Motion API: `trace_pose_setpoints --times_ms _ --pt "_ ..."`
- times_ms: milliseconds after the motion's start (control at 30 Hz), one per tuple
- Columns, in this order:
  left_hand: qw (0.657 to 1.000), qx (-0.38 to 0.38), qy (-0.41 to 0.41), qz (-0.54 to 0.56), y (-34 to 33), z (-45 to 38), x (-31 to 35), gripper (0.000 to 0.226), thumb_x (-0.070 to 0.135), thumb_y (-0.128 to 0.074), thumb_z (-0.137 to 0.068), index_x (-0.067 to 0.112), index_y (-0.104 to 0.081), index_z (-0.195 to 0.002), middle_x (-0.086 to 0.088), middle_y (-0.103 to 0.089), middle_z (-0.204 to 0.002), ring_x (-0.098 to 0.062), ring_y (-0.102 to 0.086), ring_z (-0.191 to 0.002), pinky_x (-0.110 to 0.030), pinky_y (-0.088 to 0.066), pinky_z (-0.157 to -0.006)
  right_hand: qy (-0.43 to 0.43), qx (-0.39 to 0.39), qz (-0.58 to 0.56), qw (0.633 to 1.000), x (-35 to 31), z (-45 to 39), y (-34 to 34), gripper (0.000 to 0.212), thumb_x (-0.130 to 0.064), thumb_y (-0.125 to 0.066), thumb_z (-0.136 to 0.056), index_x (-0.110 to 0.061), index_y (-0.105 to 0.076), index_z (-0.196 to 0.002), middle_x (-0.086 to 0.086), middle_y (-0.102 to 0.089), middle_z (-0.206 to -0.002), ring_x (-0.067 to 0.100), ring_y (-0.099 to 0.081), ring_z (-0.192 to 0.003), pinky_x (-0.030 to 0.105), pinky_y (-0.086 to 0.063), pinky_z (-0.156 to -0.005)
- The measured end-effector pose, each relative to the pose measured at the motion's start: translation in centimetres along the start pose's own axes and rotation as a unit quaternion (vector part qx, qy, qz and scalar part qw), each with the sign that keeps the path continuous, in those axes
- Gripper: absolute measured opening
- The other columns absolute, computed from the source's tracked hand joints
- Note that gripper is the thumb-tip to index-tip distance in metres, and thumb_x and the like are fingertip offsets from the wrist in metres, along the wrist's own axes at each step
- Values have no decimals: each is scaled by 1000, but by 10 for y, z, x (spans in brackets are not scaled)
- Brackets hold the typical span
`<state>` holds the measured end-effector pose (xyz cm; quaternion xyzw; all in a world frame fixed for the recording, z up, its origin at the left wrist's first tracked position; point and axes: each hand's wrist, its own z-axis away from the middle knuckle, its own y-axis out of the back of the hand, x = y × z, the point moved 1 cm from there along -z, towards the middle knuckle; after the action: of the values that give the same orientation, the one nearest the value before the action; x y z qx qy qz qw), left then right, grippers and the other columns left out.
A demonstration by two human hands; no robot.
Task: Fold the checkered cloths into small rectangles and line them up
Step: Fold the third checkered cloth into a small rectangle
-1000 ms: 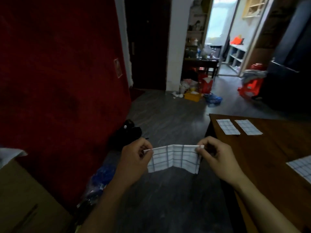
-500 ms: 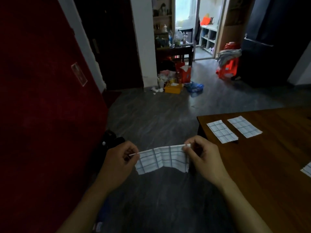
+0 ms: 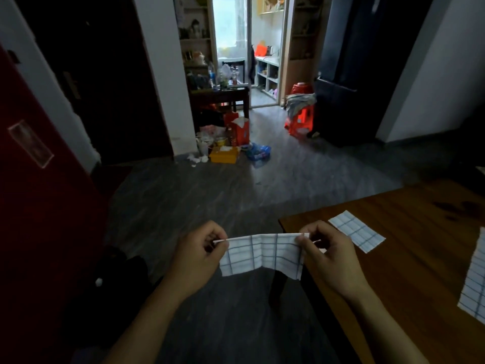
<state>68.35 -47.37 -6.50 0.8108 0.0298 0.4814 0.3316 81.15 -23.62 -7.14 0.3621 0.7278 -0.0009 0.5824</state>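
Observation:
A white checkered cloth (image 3: 262, 254) folded into a long strip hangs in the air over the floor, just left of the table corner. My left hand (image 3: 199, 256) pinches its left top corner and my right hand (image 3: 330, 254) pinches its right top corner, stretching the top edge taut. On the brown wooden table (image 3: 409, 258) a small folded checkered rectangle (image 3: 355, 233) lies flat right behind my right hand. A larger checkered cloth (image 3: 475, 279) lies at the right edge of the view, cut off by the frame.
The table's near-left corner and its dark leg (image 3: 277, 287) sit under the held cloth. A red wall panel (image 3: 39, 206) stands close on the left, with a black bag (image 3: 118, 274) at its foot. Boxes and litter (image 3: 225, 151) lie farther back on the grey floor.
My view has swung right and my hands with the cloth now sit nearer the table corner. Only one small folded rectangle shows where two showed before. Both pinches are unchanged.

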Motion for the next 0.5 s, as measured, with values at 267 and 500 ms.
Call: trace_pose_setpoints --times_ms 267,500 --pt "995 -21 -63 68 23 -140 -63 20 7 -69 -84 23 -60 -76 7 -65 -72 -11 -64 -70 -32 -54 -60 -3 56 52 997 -8 -112 -47 10 -14 -61 -91 -22 -64 -88 -10 -68 -87 8 -67 -81 19 -54 -68" --pt "990 -45 -88 100 33 -249 -114 21 6 -69 -83 23 -59 -75 8 -64 -73 -11 -64 -71 -28 -53 -61 -7 64 152 986 -5 -211 -83 7 -22 -58 -91 -28 -61 -91 -9 -65 -89 3 -64 -85 21 -54 -71"
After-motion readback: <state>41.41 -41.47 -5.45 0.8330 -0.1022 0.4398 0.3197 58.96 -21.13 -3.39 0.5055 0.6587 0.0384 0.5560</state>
